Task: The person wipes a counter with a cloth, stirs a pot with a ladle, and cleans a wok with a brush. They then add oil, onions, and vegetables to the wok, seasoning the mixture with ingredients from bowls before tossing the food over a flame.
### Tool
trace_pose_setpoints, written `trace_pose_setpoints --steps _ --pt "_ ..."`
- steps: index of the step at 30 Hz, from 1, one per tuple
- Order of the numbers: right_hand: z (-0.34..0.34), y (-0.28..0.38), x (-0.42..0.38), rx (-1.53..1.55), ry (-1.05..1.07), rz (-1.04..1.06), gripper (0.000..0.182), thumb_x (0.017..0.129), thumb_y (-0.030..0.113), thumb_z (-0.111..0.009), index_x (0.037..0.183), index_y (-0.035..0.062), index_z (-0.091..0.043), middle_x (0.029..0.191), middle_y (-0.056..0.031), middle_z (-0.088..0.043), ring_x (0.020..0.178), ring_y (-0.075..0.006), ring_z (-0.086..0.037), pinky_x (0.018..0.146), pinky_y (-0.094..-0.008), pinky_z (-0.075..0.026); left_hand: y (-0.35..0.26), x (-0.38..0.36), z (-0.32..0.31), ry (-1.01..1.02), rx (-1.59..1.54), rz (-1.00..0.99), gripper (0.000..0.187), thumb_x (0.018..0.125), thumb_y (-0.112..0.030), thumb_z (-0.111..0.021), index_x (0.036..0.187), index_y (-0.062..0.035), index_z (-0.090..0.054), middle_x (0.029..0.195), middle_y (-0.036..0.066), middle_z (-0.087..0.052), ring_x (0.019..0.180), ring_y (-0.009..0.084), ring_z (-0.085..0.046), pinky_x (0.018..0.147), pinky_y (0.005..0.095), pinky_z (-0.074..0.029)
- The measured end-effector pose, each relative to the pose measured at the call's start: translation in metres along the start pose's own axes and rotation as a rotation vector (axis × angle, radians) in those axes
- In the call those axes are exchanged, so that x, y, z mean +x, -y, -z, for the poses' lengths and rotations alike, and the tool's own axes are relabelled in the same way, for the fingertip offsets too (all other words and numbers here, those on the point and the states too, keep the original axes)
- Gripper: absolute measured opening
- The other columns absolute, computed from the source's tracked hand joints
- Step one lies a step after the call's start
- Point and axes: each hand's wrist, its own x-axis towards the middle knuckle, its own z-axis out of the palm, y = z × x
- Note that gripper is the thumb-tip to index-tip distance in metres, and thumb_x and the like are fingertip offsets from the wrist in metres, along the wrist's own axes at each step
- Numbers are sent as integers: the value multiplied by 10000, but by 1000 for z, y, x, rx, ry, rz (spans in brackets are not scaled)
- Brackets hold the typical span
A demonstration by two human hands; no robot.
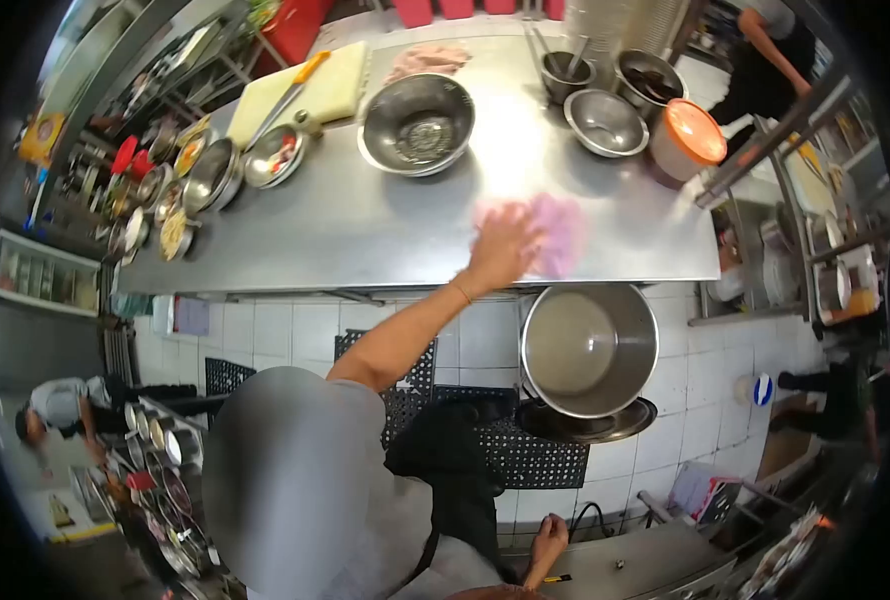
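Note:
My left hand (505, 245) reaches across the steel table (335, 235) and presses on a pink cloth (557, 235), its fingers over the cloth's left part. Both are slightly blurred. Below the table's front edge, a large steel pot (590, 350) with pale liquid stands close to the hand. Down at the lower right of my body, my right hand (550, 541) hangs away from the table with its fingers curled; whatever may be inside them is too small to make out.
A large bowl (417, 125), cutting board (335, 85) with a knife, and small bowls of food stand at the back and left. An orange-lidded container (695, 132) and more bowls are at the right. Black mats (535, 455) lie on the floor. Other people stand at both sides.

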Motion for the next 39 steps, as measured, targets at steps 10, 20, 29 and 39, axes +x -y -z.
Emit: trace_pose_setpoints --steps 10,20,29,39 --pt "24 50 29 -68 -93 260 222 882 113 -613 1025 -53 -649 925 -182 -666 828 -267 -636 750 -352 -499 356 -229 50 -449 576 320 323 904 -229 -508 1178 -61 -536 1117 202 -568 1010 386 -536 982 471 -389" --pt "11 23 8 -115 -19 174 211 885 119 -621 1009 -51 -641 861 -154 -659 766 -220 -623 719 -328 -498 330 -164 47 -405 417 545 479 955 -379 -440 1313 -67 -499 1330 231 -491 1275 434 -391 1040 609 -250" --pt "-11 113 52 102 65 415 211 875 71 -627 1050 -47 -631 966 -172 -647 851 -268 -644 759 -349 -508 34 -81 -17 -460 -218 -68 213 876 -125 -583 1064 -52 -651 1228 214 -576 1240 399 -465 1102 502 -286" --pt "34 222 42 144 -294 672 798 703 184 -837 1385 94 -433 1391 -230 -385 1252 -329 -434 996 -409 -401 -197 -157 -54 1103 -1571 -113 375 951 -290 -593 1170 12 -617 1064 68 -656 962 101 -579 830 273 -493"
